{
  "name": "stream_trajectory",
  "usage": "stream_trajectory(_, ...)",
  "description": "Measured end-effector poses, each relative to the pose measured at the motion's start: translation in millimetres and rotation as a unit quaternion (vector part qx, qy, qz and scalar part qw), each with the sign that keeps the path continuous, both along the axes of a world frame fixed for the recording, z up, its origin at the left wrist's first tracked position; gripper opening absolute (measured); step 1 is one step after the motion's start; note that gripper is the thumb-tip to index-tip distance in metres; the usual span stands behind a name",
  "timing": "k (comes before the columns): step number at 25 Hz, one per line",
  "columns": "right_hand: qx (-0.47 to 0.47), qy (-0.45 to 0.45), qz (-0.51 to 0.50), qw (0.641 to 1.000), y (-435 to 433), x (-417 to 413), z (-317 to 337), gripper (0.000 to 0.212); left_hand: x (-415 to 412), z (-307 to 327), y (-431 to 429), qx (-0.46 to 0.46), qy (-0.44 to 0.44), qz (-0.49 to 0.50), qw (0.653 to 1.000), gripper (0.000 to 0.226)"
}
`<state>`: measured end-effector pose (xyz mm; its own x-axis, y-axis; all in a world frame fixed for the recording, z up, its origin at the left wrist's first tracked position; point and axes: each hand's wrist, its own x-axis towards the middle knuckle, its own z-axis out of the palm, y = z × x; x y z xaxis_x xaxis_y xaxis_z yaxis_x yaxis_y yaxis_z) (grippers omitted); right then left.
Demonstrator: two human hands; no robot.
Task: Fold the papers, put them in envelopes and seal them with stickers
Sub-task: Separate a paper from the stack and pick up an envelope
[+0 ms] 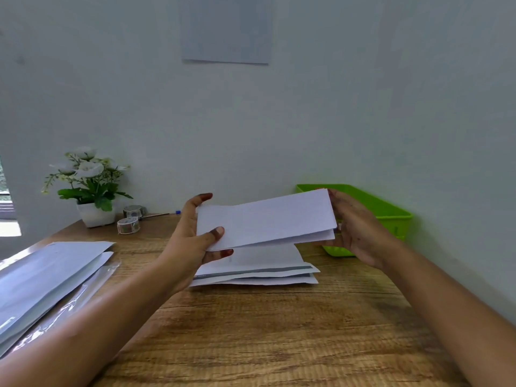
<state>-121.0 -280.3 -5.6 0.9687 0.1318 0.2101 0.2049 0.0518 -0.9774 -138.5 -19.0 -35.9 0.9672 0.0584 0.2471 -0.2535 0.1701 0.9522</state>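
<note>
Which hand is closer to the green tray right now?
Right. The right hand holds one end of the paper just in front of the tray; the left hand grips the opposite end, farther away.

A wood-grain surface [265,331] carries everything here. Near its middle lies a loose pile of white envelopes [259,272], a grey strip showing along one. At the left edge a second stack of envelopes [50,272] rests on clear plastic wrapping [92,286]. At the back left stand a white flower pot [95,215], two sticker rolls [128,225] just beside it, and a pen [162,214]; a green basket [391,210] sits at the back right
</note>
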Motion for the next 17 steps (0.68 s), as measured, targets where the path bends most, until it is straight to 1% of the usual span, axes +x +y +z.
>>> stream_trajectory(3,0.013,-0.007,0.007,1.0,-1.9,-0.5,1.9,0.034,0.0,-0.9,0.8,-0.003,-0.014,0.017,1.0,0.066)
stream_trajectory(5,0.002,-0.015,0.01,1.0,-2.2,-1.7,2.9,0.042,-1.7,-0.4,-0.4,0.004,-0.026,0.027,0.999,0.063)
stream_trajectory(6,-0.012,-0.02,0.007,1.0,-1.2,-2.6,3.5,0.042,-3.1,0.4,-1.9,0.01,-0.034,0.028,0.999,0.061)
stream_trajectory(8,-0.052,-0.053,-0.005,0.997,1.1,-2.1,2.3,0.026,-5.3,1.2,-4.8,0.045,-0.05,0.046,0.997,0.056)
stream_trajectory(9,-0.079,-0.077,-0.02,0.994,2.7,-2.2,1.5,0.018,-6.0,0.9,-5.7,0.078,-0.058,0.069,0.993,0.052)
stream_trajectory(10,-0.1,-0.099,-0.037,0.989,4.7,-2.3,1.1,0.015,-6.3,1.1,-5.3,0.124,-0.072,0.104,0.984,0.047)
stream_trajectory(12,-0.117,-0.146,-0.065,0.98,6.2,-0.4,-1.6,0.017,-7.6,2.1,-4.3,0.237,-0.114,0.176,0.949,0.034)
stream_trajectory(14,-0.136,-0.202,-0.088,0.966,7.8,1.9,-4.6,0.02,-11.0,2.3,-4.5,0.335,-0.159,0.217,0.903,0.025)
stream_trajectory(17,-0.16,-0.267,-0.128,0.942,7.3,4.9,-5.0,0.021,-14.2,2.9,-7.5,0.425,-0.21,0.246,0.845,0.018)
